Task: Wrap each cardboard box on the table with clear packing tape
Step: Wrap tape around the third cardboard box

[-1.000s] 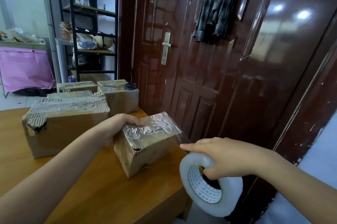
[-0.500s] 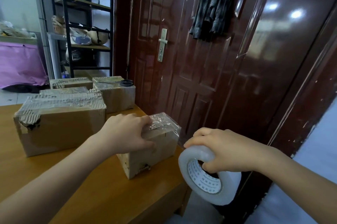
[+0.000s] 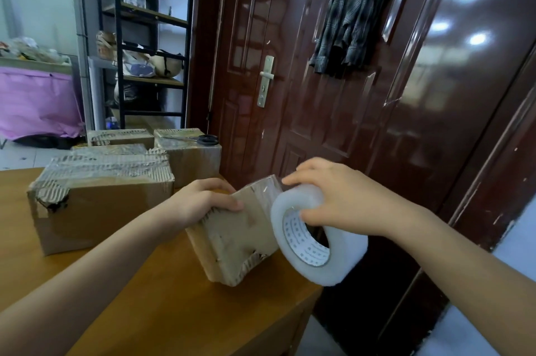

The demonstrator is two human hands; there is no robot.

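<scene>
A small cardboard box [image 3: 237, 236] stands tilted on its corner near the right end of the wooden table [image 3: 162, 306]. My left hand [image 3: 203, 199] grips its upper left edge. Clear tape shines on the box's top right face. My right hand [image 3: 333, 196] holds a big roll of clear packing tape [image 3: 316, 236], thumb inside the core, the roll pressed against the box's right side. A larger taped box [image 3: 98, 199] sits to the left.
Several more taped boxes [image 3: 188, 158] stand at the back of the table, one with black scissors [image 3: 203, 139] on top. A dark red door [image 3: 333, 94] is close on the right, past the table's edge. A black shelf rack [image 3: 145, 45] stands behind.
My left hand has turned the small box over, so its taped face now points up and right. My right hand brought the tape roll up against the box.
</scene>
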